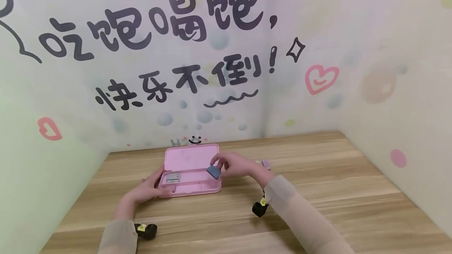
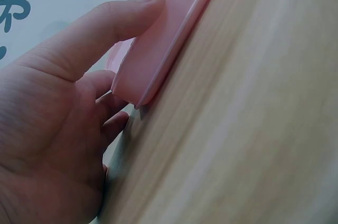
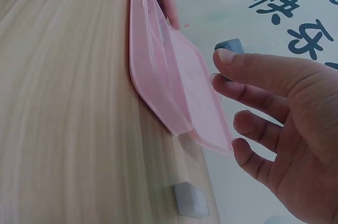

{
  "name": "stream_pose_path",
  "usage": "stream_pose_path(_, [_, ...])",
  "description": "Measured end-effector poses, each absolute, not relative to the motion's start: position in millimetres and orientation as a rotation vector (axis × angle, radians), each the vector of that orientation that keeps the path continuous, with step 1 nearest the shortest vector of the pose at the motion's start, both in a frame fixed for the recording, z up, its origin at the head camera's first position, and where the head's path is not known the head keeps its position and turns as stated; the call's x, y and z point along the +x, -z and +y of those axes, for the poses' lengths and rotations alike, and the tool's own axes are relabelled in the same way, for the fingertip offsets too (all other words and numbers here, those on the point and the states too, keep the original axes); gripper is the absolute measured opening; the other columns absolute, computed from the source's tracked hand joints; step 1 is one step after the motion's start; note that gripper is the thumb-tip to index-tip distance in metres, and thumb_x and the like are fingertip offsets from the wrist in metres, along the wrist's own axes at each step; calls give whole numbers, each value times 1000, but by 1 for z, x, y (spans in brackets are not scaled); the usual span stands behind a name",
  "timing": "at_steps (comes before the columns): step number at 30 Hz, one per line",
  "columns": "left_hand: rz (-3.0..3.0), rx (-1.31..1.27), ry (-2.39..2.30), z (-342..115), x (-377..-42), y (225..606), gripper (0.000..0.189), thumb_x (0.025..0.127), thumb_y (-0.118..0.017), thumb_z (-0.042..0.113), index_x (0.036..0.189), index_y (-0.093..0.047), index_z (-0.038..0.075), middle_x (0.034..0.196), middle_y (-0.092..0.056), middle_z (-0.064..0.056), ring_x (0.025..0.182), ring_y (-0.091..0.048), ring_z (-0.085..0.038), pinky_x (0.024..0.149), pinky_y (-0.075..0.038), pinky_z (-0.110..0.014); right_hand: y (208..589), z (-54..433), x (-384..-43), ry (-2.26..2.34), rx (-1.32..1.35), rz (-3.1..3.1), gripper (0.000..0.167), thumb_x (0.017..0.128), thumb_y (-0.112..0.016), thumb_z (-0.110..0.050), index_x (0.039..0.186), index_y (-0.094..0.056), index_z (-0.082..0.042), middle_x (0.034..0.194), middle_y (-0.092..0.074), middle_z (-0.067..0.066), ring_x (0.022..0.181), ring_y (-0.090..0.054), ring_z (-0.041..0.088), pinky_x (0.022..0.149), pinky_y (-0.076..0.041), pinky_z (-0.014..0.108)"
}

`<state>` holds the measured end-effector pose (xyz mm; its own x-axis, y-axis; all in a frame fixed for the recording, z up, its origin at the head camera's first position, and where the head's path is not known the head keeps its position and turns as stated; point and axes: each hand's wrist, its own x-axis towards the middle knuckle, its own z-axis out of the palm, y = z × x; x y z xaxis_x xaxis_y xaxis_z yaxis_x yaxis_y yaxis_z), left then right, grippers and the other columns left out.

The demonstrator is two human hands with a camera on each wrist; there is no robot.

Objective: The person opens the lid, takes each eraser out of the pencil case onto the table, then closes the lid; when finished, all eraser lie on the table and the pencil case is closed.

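A pink pencil case (image 1: 192, 188) lies on the table with its lid (image 1: 192, 158) raised at the back. My left hand (image 1: 146, 189) holds the case's left end, the thumb over the front rim and the other fingers at the side, as the left wrist view also shows. Between thumb and forefinger, my right hand (image 1: 233, 164) pinches a small blue-grey block (image 1: 213, 172) above the right part of the case. The right hand's other fingers are loosely bent. A grey-white flat piece (image 1: 173, 177) sits in the back left compartment.
Behind the right wrist, a small pale purple piece (image 1: 266, 164) lies on the wooden table (image 1: 318, 191). The right wrist view has a grey block (image 3: 191, 200) on the table near the case. A printed wall (image 1: 282, 101) stands directly behind the table.
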<state>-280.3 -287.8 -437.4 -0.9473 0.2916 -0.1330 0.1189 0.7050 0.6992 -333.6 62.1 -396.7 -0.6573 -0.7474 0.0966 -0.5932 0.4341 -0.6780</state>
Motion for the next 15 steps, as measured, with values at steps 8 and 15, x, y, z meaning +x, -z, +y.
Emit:
stream_pose_path(8, [2679,333,-1072,-289,-280,439,111,80,-76,41,156,-3,8,158,-5,-25,143,0,-48,107,11,-66,400,81,-325,1143,-1059,2567,42,76,-82,-6,112,-61,-11,84,-65,-6,70,-53,14,64,-45,26])
stream_pose_path(15, [2684,348,-1081,-290,-281,439,111,80,-77,41,156,-3,7,158,-6,-26,143,0,-48,107,10,-66,410,100,-314,1181,-915,2616,41,74,-83,-9,109,-60,-9,82,-64,-5,68,-56,11,64,-47,27])
